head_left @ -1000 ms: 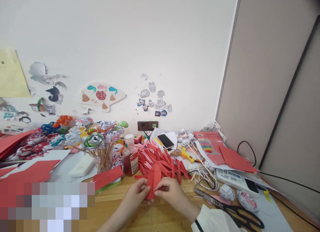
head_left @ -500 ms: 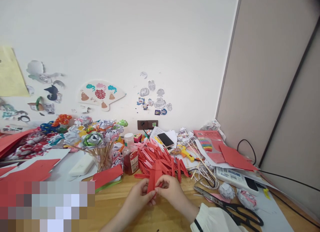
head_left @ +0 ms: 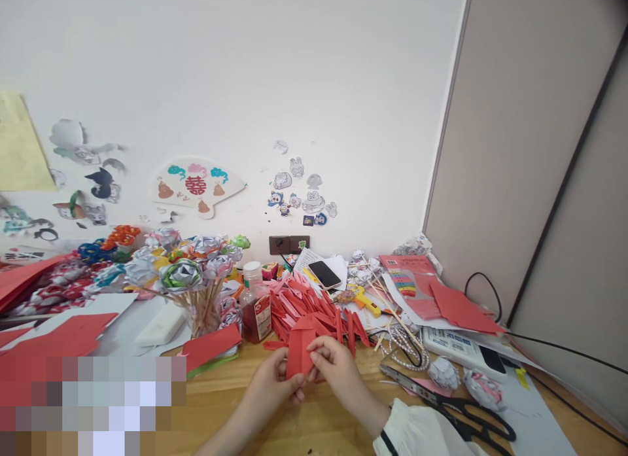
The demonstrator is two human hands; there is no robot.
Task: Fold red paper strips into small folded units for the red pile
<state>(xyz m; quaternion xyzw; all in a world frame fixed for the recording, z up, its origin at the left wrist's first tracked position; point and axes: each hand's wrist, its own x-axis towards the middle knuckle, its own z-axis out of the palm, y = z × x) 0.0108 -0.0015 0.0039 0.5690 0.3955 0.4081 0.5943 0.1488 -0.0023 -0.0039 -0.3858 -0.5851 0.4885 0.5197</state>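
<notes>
Both hands pinch one folded red paper piece [head_left: 299, 351] just above the wooden table [head_left: 314, 423]. My left hand [head_left: 272, 384] grips its lower left edge with thumb and fingers. My right hand [head_left: 336, 368] holds its right side from above, a white sleeve at the wrist. Right behind the paper lies a heap of folded red paper strips [head_left: 309, 305].
A red-labelled bottle [head_left: 255, 305] and a jar of paper roses on sticks [head_left: 193, 279] stand left of the heap. Black scissors [head_left: 456, 410], a phone [head_left: 324, 274], a calculator [head_left: 466, 351], crumpled paper balls, red sheets and cables lie to the right. A wall panel rises at the right.
The hands have turned the red piece a little, and the right fingers have slid up over its right side. The view shifted slightly.
</notes>
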